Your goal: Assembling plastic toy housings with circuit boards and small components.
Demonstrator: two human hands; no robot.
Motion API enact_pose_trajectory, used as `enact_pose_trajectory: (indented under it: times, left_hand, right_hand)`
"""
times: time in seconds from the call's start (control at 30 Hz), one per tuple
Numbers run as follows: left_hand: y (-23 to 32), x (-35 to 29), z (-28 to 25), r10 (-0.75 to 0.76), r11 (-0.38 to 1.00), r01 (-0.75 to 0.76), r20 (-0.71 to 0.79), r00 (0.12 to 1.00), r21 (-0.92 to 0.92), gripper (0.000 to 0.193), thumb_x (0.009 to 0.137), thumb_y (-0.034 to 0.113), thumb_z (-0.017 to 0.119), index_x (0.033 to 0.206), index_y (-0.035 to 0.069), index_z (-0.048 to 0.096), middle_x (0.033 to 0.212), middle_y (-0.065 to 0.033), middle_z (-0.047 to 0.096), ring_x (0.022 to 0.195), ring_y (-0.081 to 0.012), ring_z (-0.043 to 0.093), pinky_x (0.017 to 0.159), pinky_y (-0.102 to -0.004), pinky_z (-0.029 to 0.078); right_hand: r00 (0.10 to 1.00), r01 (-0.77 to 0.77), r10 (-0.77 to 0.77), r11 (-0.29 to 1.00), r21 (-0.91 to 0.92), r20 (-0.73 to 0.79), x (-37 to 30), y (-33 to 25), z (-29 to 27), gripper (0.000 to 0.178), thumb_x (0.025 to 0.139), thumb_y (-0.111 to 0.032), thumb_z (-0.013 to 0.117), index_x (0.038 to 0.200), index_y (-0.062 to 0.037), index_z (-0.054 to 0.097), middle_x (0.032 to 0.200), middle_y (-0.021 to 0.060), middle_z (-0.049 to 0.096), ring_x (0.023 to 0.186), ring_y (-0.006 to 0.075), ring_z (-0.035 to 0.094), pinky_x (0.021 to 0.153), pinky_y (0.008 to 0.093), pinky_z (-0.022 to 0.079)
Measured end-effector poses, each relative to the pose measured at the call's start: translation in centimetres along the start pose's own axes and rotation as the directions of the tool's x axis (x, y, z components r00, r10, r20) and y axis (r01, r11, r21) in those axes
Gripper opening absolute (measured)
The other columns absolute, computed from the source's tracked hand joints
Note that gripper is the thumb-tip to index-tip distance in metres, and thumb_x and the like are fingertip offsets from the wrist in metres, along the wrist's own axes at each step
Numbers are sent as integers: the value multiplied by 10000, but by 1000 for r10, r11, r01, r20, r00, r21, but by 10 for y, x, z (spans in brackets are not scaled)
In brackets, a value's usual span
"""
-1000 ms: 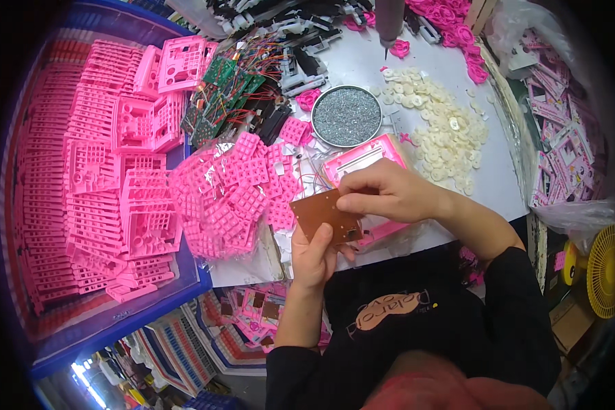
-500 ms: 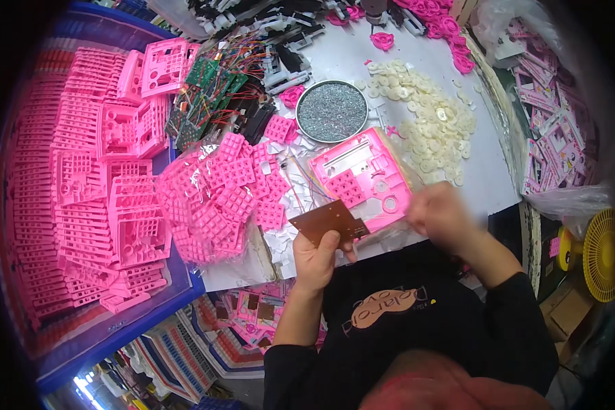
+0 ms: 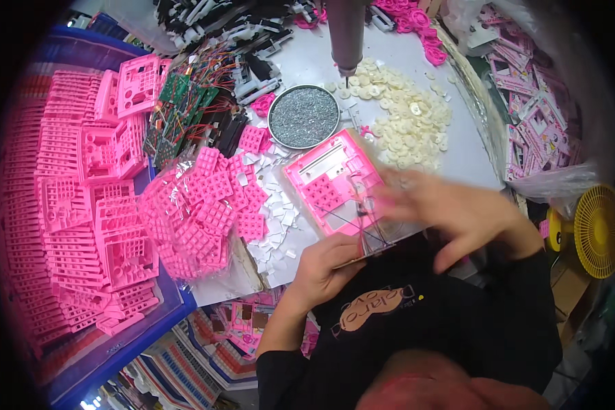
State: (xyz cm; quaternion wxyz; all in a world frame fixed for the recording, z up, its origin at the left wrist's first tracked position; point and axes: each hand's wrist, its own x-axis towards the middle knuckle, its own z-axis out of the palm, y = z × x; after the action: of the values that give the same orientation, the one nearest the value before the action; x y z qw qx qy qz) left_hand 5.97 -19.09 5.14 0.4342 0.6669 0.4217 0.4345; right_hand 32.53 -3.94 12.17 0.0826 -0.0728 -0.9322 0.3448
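Note:
My left hand (image 3: pixel 324 268) is closed on the circuit board, which is tipped nearly edge-on and mostly hidden by the fingers. Thin wires (image 3: pixel 370 240) rise from it over the near edge of a pink plastic case (image 3: pixel 362 162). The case lies open side up on a pad, with a pink button keypad (image 3: pixel 323 194) inside it. My right hand (image 3: pixel 461 208), blurred by motion, reaches over the right side of the case with its fingers and thumb apart. Nothing shows in its grasp.
A screwdriver (image 3: pixel 346 37) hangs above the table. Beyond the case stand a round tin of screws (image 3: pixel 303 116) and a pile of cream discs (image 3: pixel 406 123). Bagged keypads (image 3: pixel 191 212), green boards (image 3: pixel 184 113) and a crate of pink shells (image 3: pixel 68 191) lie left; a yellow fan (image 3: pixel 596 231) stands right.
My left hand has turned the board edge-on and brought it lower. My right hand has opened from a closed shape. The view has shifted, and the screwdriver shows lower in it.

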Motion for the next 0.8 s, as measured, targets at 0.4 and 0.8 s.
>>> enact_pose_trajectory:
  times: [0.4, 0.8]
  left_hand:
    - [-12, -48, 29, -662, 373, 457, 113, 741, -807, 496, 1035, 147, 557, 1477, 0, 386, 1359, -152, 545, 1185, -219, 600, 925, -376, 577]
    - [-8, -64, 19, -583, 751, 514, -52, 811, -414, 533, 968, -22, 582, 1477, -49, 427, 1319, -159, 622, 1218, -209, 607, 1025, -317, 489]
  right_hand:
    - [982, -69, 129, 925, 373, -138, 82, 49, 72, 306, 916, -161, 708, 1208, -69, 701, 953, 131, 737, 822, 247, 723, 770, 341, 557]
    - [970, -217, 208, 974, 64, 126, 140, 85, 55, 309, 890, -188, 724, 1154, -28, 701, 915, 178, 728, 836, 325, 713, 755, 411, 540]
